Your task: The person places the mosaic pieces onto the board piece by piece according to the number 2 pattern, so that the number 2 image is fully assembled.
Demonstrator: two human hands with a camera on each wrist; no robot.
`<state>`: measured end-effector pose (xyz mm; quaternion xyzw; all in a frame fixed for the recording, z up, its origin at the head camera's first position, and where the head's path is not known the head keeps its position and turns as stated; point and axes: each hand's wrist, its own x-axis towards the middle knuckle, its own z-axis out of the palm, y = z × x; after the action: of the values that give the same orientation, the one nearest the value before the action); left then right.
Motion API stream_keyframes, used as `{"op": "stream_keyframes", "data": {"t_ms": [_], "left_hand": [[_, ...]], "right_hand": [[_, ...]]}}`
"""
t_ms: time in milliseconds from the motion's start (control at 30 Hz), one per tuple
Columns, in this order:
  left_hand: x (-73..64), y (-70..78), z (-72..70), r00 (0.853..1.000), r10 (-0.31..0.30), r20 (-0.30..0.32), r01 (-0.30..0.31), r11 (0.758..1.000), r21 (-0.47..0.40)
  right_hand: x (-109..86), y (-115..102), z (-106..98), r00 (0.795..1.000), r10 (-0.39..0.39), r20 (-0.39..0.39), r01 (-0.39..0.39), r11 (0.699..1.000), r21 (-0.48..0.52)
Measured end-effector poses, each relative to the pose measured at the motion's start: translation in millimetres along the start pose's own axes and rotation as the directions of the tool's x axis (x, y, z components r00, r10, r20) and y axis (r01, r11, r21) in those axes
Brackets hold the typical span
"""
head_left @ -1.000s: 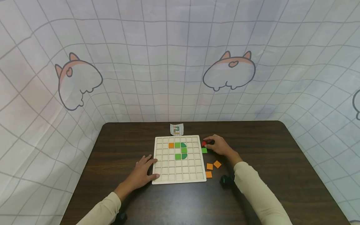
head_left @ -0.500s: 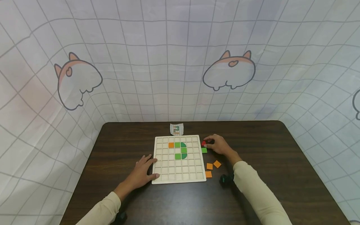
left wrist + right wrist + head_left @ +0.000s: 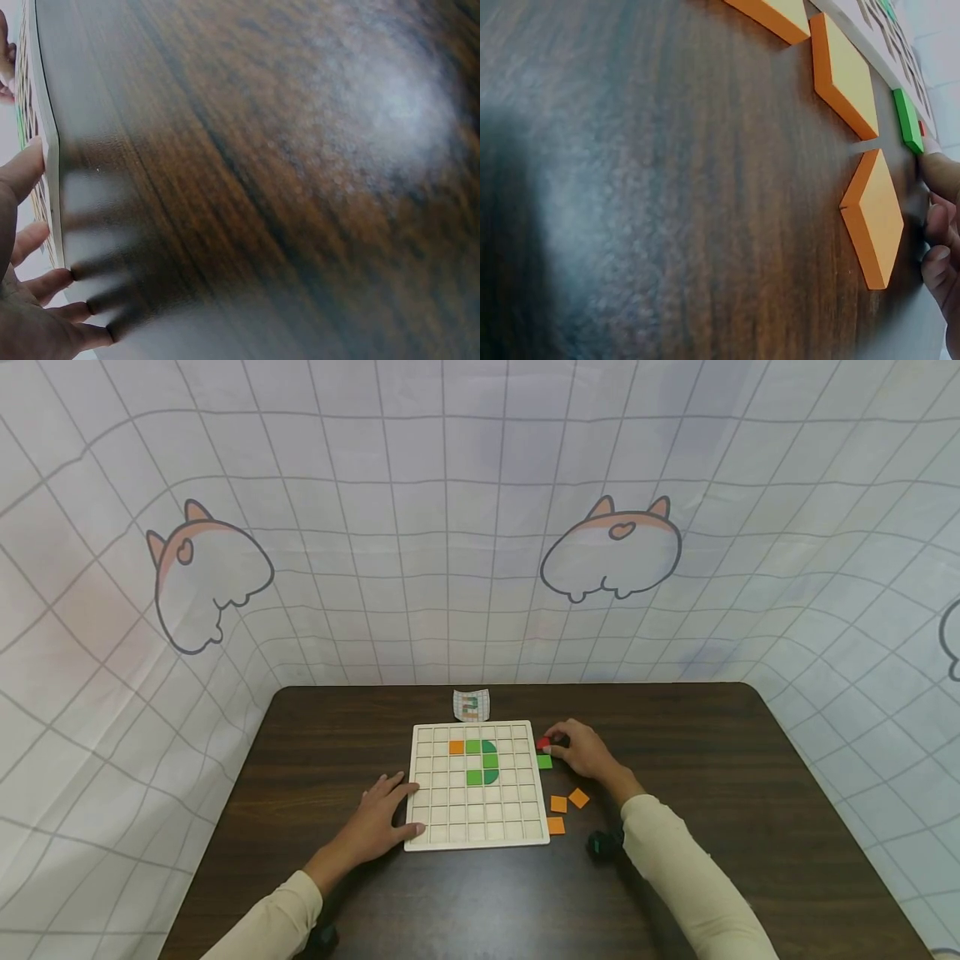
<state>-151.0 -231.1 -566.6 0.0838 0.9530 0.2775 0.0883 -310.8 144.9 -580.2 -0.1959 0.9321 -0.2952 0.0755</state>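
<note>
A cream grid board [image 3: 480, 814] lies on the table. Set in its cells are an orange square tile [image 3: 457, 747], green square tiles [image 3: 491, 761] and dark green rounded tiles [image 3: 491, 776]. My left hand [image 3: 375, 820] rests at the board's left edge, fingers spread, thumb and index finger over the rim. Beside the upper right edge, my right hand [image 3: 583, 750] pinches a small red tile [image 3: 543, 743] between thumb and index finger. Its full shape is partly covered by the fingertips. A loose green tile [image 3: 544, 762] lies just below that thumb.
Several loose orange tiles [image 3: 558, 804] lie right of the board, also close up in the right wrist view as orange tiles [image 3: 874, 217]. A small printed picture card [image 3: 471, 705] sits behind the board. A dark device [image 3: 602, 846] is at the right wrist.
The red tile shifts and turns slightly in my right fingertips. My left hand and the board stay where they were.
</note>
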Motion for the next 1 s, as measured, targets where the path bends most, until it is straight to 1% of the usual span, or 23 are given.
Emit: {"op": "stream_keyframes", "data": {"t_ms": [133, 267, 367, 600, 833, 1000], "left_hand": [[0.4, 0.0, -0.2, 1.0, -0.001, 0.001, 0.001, 1.0, -0.001], [1.7, -0.4, 0.4, 1.0, -0.009, 0.006, 0.009, 1.0, 0.001], [2.6, -0.9, 0.9, 1.0, -0.012, 0.006, 0.012, 1.0, 0.004], [2.4, -2.1, 0.8, 1.0, -0.014, 0.004, 0.014, 1.0, -0.001], [0.9, -0.9, 0.9, 1.0, -0.015, 0.004, 0.015, 1.0, -0.004], [0.9, 0.1, 0.4, 1.0, -0.019, 0.004, 0.019, 1.0, -0.002]], "right_hand": [[-0.5, -0.7, -0.3, 1.0, -0.015, -0.007, 0.015, 1.0, -0.012], [-2.2, -2.5, -1.7, 1.0, -0.025, -0.019, 0.026, 1.0, 0.017], [-3.4, -5.0, -3.2, 1.0, -0.014, -0.023, 0.015, 0.997, 0.073], [-4.1, -10.7, -5.2, 1.0, -0.001, -0.026, 0.005, 0.985, 0.172], [-5.1, -10.3, -3.4, 1.0, 0.008, -0.028, 0.0, 0.96, 0.281], [-7.1, -9.2, -3.3, 0.999, 0.018, -0.036, -0.005, 0.946, 0.324]]}}
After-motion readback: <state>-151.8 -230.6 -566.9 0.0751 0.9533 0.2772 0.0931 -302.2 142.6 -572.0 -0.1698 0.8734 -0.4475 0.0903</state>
